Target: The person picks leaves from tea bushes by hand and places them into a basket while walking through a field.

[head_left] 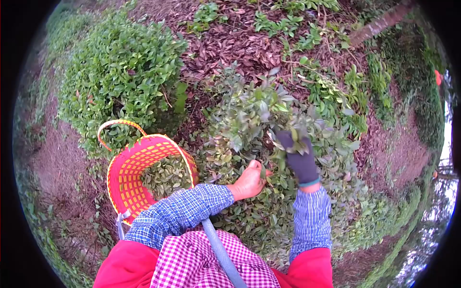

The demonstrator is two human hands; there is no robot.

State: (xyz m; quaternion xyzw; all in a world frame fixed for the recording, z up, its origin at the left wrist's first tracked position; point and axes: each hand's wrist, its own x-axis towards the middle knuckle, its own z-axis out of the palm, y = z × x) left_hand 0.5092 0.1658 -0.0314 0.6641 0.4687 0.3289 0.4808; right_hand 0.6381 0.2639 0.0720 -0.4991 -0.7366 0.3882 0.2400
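Observation:
My left hand (248,181) is bare and reaches into a leafy shrub (259,113) in front of me. Its fingers are curled together among the leaves, and what they pinch is hidden. On my right hand (301,158) is a dark glove with a teal cuff. It is in the foliage just right of the left hand, its fingers covered by leaves and partly blurred. Beside my left forearm is a red and yellow woven basket (127,175), tilted, with loose green leaves (167,177) inside.
A dense, rounded green bush (120,72) grows behind the basket. Brown fallen leaves (230,45) cover the ground at the back. A thin trunk (382,24) slants in at the upper right. A grey strap (223,254) crosses my checked apron (187,261).

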